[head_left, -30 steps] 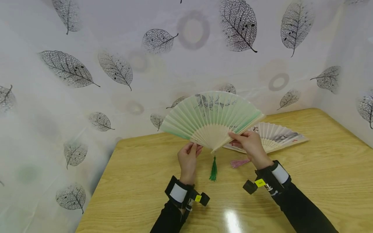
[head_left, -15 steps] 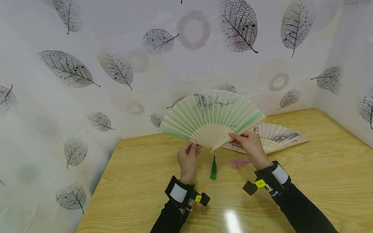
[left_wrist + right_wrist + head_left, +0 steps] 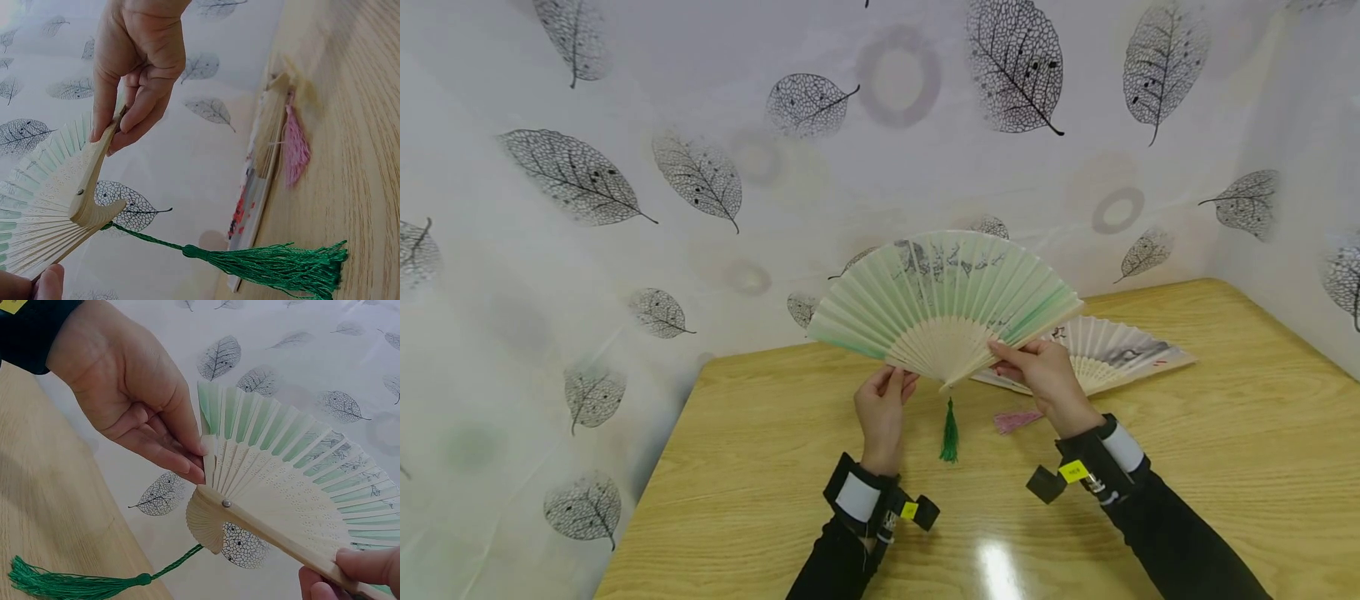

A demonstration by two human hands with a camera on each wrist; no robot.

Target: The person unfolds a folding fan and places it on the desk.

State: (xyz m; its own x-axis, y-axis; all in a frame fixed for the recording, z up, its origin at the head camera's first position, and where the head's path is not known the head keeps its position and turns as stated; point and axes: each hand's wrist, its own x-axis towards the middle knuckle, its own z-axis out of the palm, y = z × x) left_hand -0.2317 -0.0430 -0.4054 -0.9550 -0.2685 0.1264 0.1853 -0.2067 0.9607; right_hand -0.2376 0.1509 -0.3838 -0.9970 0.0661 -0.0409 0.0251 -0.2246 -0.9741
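A green folding fan, spread into a wide arc with pale ribs and dark printed blossoms, is held up above the table. My left hand pinches the lower end of its left edge between thumb and fingers. On the other side, my right hand grips the thicker guard stick, thumb in front. The right wrist view shows the rivet where the ribs meet. From the fan's pivot end hangs a green tassel, clear of both hands.
Behind my right hand lies a second spread fan, whitish with dark and red markings, with a pink tassel. Both rest on the wooden table. A leaf-patterned curtain rises along the table's back and sides.
The green fan has shifted very slightly up and to the left, its tassel with it. Both hands keep the same grip, and the second fan stays put.
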